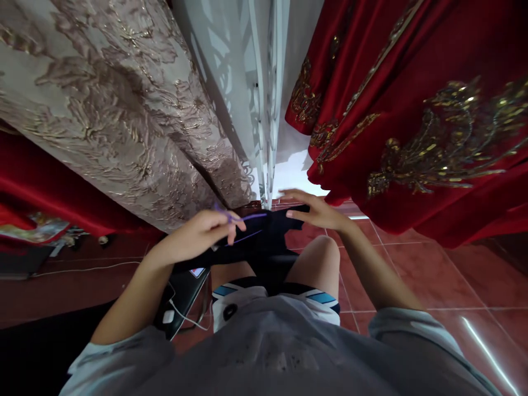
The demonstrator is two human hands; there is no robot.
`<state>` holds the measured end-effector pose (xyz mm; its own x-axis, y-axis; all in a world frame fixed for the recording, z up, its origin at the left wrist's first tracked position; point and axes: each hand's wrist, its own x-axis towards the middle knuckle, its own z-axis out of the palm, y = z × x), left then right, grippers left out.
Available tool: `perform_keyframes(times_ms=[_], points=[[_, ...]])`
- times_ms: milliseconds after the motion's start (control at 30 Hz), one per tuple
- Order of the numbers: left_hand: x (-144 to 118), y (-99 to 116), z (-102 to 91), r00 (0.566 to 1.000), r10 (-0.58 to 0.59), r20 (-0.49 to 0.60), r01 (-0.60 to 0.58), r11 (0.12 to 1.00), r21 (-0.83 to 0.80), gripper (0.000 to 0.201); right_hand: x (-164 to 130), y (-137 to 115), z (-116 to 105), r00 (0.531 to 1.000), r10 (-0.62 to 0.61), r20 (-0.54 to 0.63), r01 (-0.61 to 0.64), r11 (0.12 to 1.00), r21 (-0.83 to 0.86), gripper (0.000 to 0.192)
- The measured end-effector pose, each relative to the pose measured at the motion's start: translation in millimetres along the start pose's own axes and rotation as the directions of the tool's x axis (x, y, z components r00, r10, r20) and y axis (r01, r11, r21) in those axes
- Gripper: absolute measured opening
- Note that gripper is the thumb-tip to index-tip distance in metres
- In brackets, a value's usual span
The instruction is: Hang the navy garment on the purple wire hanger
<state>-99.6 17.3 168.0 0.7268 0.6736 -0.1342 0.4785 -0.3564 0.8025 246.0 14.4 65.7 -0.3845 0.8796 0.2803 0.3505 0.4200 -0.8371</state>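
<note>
Dark fabric (pixel 270 234) lies across my knees, its right edge uneven. My left hand (pixel 206 228) is over the fabric's left side, fingers bent together around a purple thread (pixel 253 216). The thread loops above the fingers and runs right across the dark fabric. A second purple line shows lower on the cloth; I cannot tell whether it is the same thread. At the fabric's right edge is my right hand (pixel 311 210), palm down with fingers stretched and apart, no object visible in it. Slight blur hides the left fingertips.
A beige embossed garment (pixel 136 104) hangs at left, with red cloth (pixel 61 181) below it. Red gowns with gold beading (pixel 433 143) hang at right. White metal bars (pixel 266 99) stand ahead. A white charger (pixel 168 316) with its cable lies beside my left leg, above red floor tiles (pixel 421 269).
</note>
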Motion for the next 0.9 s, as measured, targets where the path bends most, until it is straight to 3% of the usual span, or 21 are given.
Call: perform_keyframes(times_ms=[33, 100, 167, 233, 300, 333, 367, 400, 500, 533, 567, 633, 733, 800, 867, 900], points=[[4.8, -3.4, -6.7, 0.991, 0.038, -0.131, -0.034, 0.999, 0.039, 0.034, 1.1, 2.1, 0.0, 0.998, 0.051, 0.048, -0.054, 0.996, 0.066, 0.037], [18.9, -9.0, -18.3, 0.912, 0.121, -0.392, -0.086, 0.991, 0.106, 0.028, 7.6, 0.8, -4.8, 0.99, 0.141, 0.019, -0.142, 0.975, 0.173, 0.044], [34.5, -11.1, -25.3, 0.759, 0.223, -0.612, -0.124, 0.972, 0.2, 0.023, 21.6, -6.6, -17.9, 0.968, 0.18, -0.175, -0.131, 0.957, 0.258, 0.046], [46.5, -8.9, -25.9, 0.553, 0.341, -0.76, -0.126, 0.936, 0.328, 0.028, 40.8, -17.9, -37.5, 0.9, 0.161, -0.405, -0.029, 0.949, 0.313, 0.044], [52.9, -5.5, -20.1, 0.382, 0.462, -0.8, -0.109, 0.883, 0.457, 0.03, 58.4, -29.7, -58.8, 0.801, 0.133, -0.584, 0.088, 0.939, 0.333, 0.041], [54.4, -4.9, -15.1, 0.349, 0.518, -0.781, -0.113, 0.85, 0.514, 0.031, 64.1, -34.4, -68.2, 0.753, 0.122, -0.646, 0.136, 0.933, 0.334, 0.041], [55.4, -5.8, -9.1, 0.37, 0.567, -0.736, -0.132, 0.816, 0.563, 0.031, 66.9, -37.6, -75.9, 0.714, 0.117, -0.691, 0.174, 0.926, 0.336, 0.041], [56.5, -8.4, -2.1, 0.439, 0.597, -0.671, -0.157, 0.786, 0.598, 0.032, 66.4, -38.9, -81.4, 0.679, 0.12, -0.724, 0.202, 0.918, 0.341, 0.042], [63.0, -26.5, 22.9, 0.735, 0.517, -0.438, -0.178, 0.771, 0.611, 0.04, 48.8, -29.0, -85.0, 0.594, 0.175, -0.785, 0.233, 0.897, 0.376, 0.046], [66.3, -34.9, 32.1, 0.797, 0.458, -0.394, -0.155, 0.784, 0.601, 0.042, 39.9, -21.5, -83.0, 0.564, 0.203, -0.8, 0.23, 0.893, 0.388, 0.048], [69.8, -43.6, 41.6, 0.829, 0.412, -0.379, -0.131, 0.801, 0.584, 0.043, 30.8, -12.8, -80.2, 0.531, 0.228, -0.816, 0.224, 0.891, 0.395, 0.048], [76.2, -59.4, 60.7, 0.833, 0.368, -0.413, -0.114, 0.844, 0.524, 0.038, 14.6, 4.9, -73.5, 0.474, 0.248, -0.845, 0.213, 0.899, 0.383, 0.047], [81.4, -72.0, 87.6, 0.766, 0.34, -0.546, -0.161, 0.923, 0.349, 0.029, -1.7, 21.6, -57.6, 0.37, 0.16, -0.915, 0.17, 0.957, 0.236, 0.038], [83.0, -71.2, 104.1, 0.706, 0.299, -0.643, -0.212, 0.954, 0.211, 0.025, -7.6, 22.8, -36.3, 0.195, 0.002, -0.981, 0.062, 0.998, 0.015, 0.034], [84.9, -65.0, 119.8, 0.61, 0.222, -0.76, -0.273, 0.96, 0.062, 0.021, -10.5, 19.7, -2.4, 0.015, -0.185, -0.983, -0.129, 0.974, -0.185, 0.039], [86.4, -60.7, 127.2, 0.541, 0.167, -0.824, -0.309, 0.951, -0.01, 0.02, -11.0, 18.0, 18.8, -0.008, -0.231, -0.973, -0.22, 0.95, -0.224, 0.038]])
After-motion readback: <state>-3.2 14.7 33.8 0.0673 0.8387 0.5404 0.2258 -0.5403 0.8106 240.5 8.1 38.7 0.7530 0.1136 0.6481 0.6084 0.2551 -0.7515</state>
